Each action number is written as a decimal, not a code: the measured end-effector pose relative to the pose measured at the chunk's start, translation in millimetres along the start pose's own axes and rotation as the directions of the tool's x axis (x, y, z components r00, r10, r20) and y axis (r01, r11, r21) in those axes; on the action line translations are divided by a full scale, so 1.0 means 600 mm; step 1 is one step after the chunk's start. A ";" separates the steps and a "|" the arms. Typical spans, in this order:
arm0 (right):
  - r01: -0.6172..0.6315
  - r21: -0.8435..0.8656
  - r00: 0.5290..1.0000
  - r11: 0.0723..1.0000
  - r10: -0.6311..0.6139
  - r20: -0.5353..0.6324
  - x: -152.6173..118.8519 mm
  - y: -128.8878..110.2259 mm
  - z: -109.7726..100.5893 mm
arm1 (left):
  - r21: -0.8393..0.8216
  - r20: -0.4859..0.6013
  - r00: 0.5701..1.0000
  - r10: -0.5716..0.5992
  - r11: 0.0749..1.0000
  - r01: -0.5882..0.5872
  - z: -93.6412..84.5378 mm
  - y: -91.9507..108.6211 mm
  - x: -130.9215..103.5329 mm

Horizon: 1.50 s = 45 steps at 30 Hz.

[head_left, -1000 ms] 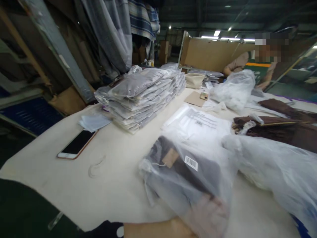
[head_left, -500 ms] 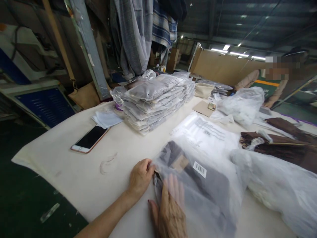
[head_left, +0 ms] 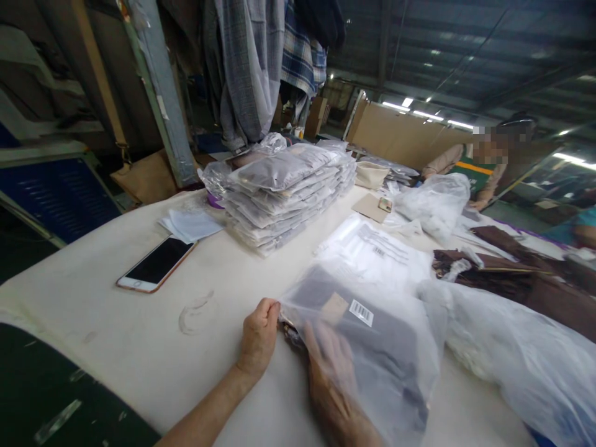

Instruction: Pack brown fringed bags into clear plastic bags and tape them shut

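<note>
A frosted plastic bag (head_left: pixel 372 397) lies on the table in front of me with a folded dark grey garment (head_left: pixel 321 282) inside. A white barcode label (head_left: pixel 361 313) and a tan tag (head_left: pixel 334 308) show through or on the plastic. My left hand (head_left: pixel 259 335) is closed, pinching the bag's edge at its left opening. My right hand (head_left: pixel 328 372) reaches into that opening, its fingers stretched out and seen hazily through the plastic beside the garment. Beyond it lies a stack of flat white plastic bags (head_left: pixel 372 245), which the filled bag partly overlaps.
A pile of bagged garments (head_left: pixel 288 192) stands farther back. The phone (head_left: pixel 156 264) lies at the left near papers (head_left: pixel 190 223). Crumpled clear plastic (head_left: pixel 516 347) and brown cloth (head_left: pixel 549 295) cover the right side. A person (head_left: pixel 470 164) is across the table.
My right hand has slid deeper under the plastic, fingers now farther in. The dark garment lies flatter and smoother in the bag. My left hand keeps its pinch. The view has shifted slightly right.
</note>
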State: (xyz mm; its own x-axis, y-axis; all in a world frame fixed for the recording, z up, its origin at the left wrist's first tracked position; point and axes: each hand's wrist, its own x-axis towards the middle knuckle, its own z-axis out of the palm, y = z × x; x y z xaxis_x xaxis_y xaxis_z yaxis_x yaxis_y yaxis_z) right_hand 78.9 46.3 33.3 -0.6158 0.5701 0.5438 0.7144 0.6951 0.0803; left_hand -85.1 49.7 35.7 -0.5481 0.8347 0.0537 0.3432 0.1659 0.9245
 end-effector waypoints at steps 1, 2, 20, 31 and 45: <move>-0.018 0.031 1.000 0.999 0.017 0.025 0.003 -0.004 -0.004 | -0.003 -0.002 1.000 -0.007 1.000 0.007 0.001 -0.001 0.001; -0.038 0.046 0.998 0.998 0.036 0.048 0.004 -0.006 -0.006 | -0.003 -0.004 1.000 -0.013 1.000 0.013 0.001 -0.003 0.002; -0.069 -0.190 0.997 0.979 0.072 0.005 0.009 0.048 0.032 | -0.408 0.089 0.927 -0.364 0.836 0.368 -0.026 0.003 -0.074; -0.008 -0.240 0.996 0.971 -0.014 -0.092 -0.030 0.062 -0.005 | -0.459 0.202 0.803 -0.560 0.670 0.583 -0.004 0.047 -0.061; -0.081 -0.116 0.995 0.990 0.087 0.042 -0.016 0.098 -0.014 | -0.582 0.151 0.763 -0.628 0.568 0.583 0.024 0.062 -0.042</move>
State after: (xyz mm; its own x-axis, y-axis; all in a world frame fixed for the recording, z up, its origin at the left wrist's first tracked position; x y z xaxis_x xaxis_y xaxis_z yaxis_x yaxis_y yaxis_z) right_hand 129.5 78.0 39.9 -0.5648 0.6460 0.5134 0.7959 0.5908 0.1322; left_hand -47.5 42.4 63.4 -0.5187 0.6120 -0.5969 -0.5681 0.2750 0.7756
